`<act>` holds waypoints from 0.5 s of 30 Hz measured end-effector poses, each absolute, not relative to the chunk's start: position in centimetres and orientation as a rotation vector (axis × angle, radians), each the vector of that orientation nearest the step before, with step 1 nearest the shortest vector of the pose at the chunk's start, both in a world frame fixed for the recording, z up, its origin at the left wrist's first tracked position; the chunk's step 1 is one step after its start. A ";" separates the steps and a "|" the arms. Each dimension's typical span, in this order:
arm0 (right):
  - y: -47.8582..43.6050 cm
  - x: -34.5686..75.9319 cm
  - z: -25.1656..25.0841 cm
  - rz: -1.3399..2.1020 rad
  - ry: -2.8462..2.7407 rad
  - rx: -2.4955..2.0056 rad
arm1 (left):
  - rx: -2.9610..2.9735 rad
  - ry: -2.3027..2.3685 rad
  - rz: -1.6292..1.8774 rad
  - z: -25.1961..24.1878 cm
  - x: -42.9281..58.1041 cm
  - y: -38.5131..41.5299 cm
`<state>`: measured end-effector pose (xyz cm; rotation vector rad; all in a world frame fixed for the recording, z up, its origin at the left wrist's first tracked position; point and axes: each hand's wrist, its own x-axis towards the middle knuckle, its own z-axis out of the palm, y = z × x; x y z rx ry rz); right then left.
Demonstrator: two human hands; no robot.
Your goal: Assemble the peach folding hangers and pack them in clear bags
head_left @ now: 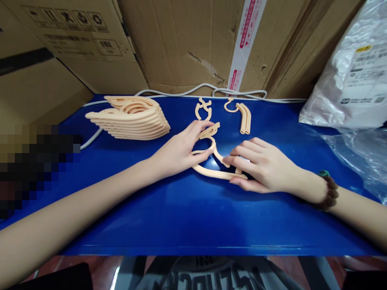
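Note:
A peach plastic hanger piece lies in the middle of the blue table, made of a curved bar and a ring-shaped part. My left hand pinches the ring part between thumb and fingers. My right hand grips the bar's right end, fingers closed around it. Behind them lie a small peach clip part and a hook with curved arms.
A stack of several peach hanger pieces sits at the back left. Cardboard boxes wall the far edge, with a white cable along it. A plastic-wrapped parcel lies at the right. A beaded bracelet circles my right wrist.

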<state>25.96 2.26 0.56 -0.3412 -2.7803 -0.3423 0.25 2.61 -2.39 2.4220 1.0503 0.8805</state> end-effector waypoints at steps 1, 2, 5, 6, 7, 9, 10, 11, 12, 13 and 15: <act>2.2 25.9 0.5 -0.347 -2.795 -0.311 | 2.399 1.054 0.881 -2.5 0.3 2.6; 2.1 25.8 0.4 -0.347 -2.810 -0.289 | 2.377 1.058 0.876 -2.5 0.3 2.6; 1.9 25.8 0.3 -0.342 -2.848 -0.260 | 2.353 1.087 0.847 -2.5 0.4 2.5; 1.9 25.8 0.2 -0.342 -2.855 -0.258 | 2.361 1.100 0.836 -2.4 0.4 2.4; 1.8 25.8 0.2 -0.343 -2.855 -0.257 | 2.374 1.111 0.827 -2.4 0.5 2.4; 1.8 25.9 0.1 -0.342 -2.846 -0.253 | 2.392 1.134 0.809 -2.3 0.5 2.3; 1.8 25.9 0.0 -0.341 -2.842 -0.250 | 2.394 1.142 0.803 -2.3 0.5 2.3; 1.7 25.9 0.0 -0.340 -2.838 -0.245 | 2.393 1.145 0.802 -2.3 0.5 2.3; 1.7 25.9 0.0 -0.344 -2.838 -0.240 | 2.389 1.145 0.804 -2.4 0.5 2.3; 1.7 25.9 0.0 -0.354 -2.838 -0.238 | 2.384 1.145 0.808 -2.4 0.5 2.3; 1.7 25.9 0.0 -0.370 -2.843 -0.241 | 2.372 1.143 0.814 -2.5 0.5 2.3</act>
